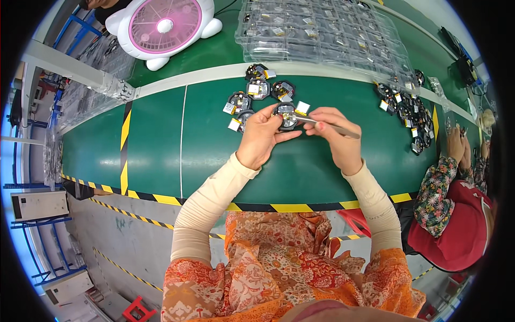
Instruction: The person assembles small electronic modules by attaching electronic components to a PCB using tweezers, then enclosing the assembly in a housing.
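My left hand (pixel 258 140) grips a small round black electronic unit (pixel 286 122) with its circuit board facing up, just above the green bench. Next to the unit sits a flat silver-white battery with a yellow edge (pixel 302 107). Closed around metal tweezers (pixel 343 130), my right hand (pixel 342 142) points their tips at the board from the right. Whether the tips pinch anything is too small to tell. Beyond my left hand lie several similar units, among them one with a pale battery (pixel 258 89) and another beside it (pixel 283 90).
A heap of similar units (pixel 409 115) lies at the right of the green bench (pixel 153 145). Clear compartment trays (pixel 322 32) and a pink-and-white fan (pixel 163 27) stand beyond the pale rail. At far right, a co-worker in floral sleeves (pixel 435 196) works. Striped tape (pixel 289 207) marks the near edge.
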Available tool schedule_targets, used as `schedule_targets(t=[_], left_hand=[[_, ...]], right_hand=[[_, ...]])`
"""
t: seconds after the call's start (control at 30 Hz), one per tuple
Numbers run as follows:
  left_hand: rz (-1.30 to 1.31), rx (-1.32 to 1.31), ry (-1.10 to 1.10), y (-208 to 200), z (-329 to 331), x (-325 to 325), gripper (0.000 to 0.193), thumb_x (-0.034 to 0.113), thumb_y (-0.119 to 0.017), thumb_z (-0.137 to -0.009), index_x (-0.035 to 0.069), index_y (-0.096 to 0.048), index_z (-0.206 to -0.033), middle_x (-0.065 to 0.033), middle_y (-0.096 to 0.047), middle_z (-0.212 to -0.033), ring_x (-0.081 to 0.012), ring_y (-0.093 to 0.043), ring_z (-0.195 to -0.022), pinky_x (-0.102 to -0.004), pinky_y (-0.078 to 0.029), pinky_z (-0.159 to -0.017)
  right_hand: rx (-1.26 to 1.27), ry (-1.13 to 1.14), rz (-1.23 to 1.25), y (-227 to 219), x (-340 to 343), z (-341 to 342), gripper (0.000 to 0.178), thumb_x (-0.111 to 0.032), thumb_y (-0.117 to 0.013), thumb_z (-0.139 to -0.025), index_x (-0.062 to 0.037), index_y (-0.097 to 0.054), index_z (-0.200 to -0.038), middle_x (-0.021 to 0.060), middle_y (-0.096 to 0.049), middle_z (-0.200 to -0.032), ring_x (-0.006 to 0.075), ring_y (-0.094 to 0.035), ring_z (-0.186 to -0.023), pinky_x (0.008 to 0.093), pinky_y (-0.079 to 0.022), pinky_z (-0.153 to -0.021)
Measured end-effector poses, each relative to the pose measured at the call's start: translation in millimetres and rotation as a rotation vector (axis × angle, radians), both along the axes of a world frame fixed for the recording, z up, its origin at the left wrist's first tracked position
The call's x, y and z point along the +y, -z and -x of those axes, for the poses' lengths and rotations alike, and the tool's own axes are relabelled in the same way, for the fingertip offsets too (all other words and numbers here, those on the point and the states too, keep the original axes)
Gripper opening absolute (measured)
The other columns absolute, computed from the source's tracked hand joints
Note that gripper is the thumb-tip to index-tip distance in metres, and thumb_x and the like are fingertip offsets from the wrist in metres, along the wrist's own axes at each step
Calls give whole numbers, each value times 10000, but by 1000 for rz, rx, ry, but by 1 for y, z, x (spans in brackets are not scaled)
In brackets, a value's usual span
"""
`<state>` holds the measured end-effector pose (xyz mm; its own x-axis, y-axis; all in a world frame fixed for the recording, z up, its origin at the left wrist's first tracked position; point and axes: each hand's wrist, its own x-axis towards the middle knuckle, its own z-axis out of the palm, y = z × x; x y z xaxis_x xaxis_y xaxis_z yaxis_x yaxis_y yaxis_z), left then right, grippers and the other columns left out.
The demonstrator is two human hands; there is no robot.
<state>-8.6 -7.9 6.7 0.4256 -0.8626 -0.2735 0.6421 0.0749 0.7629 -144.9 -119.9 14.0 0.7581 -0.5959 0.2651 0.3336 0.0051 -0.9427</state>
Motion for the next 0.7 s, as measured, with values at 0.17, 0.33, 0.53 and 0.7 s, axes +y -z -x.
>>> schedule_targets(t=[0.17,0.33,0.53,0.7], left_hand=[[27,-10,-1,-3,3,1,266,14,-367,-893,-25,-474,-1133,-91,-584,-984,-179,-607,-863,-328,-548,-760],[10,-8,-17,-5,3,1,268,12,-370,-889,-36,-466,-1135,-95,-583,-983,-179,-608,-862,-328,-551,-757],[1,21,-11,-4,2,1,275,11,-375,-888,-45,-445,-1148,-107,-576,-996,-182,-605,-867,-334,-552,-760],[7,31,-37,-1,2,0,267,6,-363,-887,-44,-439,-1138,-112,-570,-1006,-190,-604,-869,-342,-545,-777]], right_hand=[[53,-20,-59,6,1,-4,162,17,-504,-849,103,-581,-963,161,-544,-1007,231,-607,-824,303,-537,-719],[74,-6,-51,5,1,-5,174,9,-501,-854,103,-578,-978,155,-549,-995,223,-609,-815,294,-534,-723],[43,46,-135,3,5,-6,180,-5,-502,-858,107,-578,-977,155,-549,-996,224,-613,-819,290,-533,-722],[72,15,-48,3,4,-2,170,8,-512,-849,104,-581,-971,153,-551,-991,219,-614,-822,286,-528,-732]])
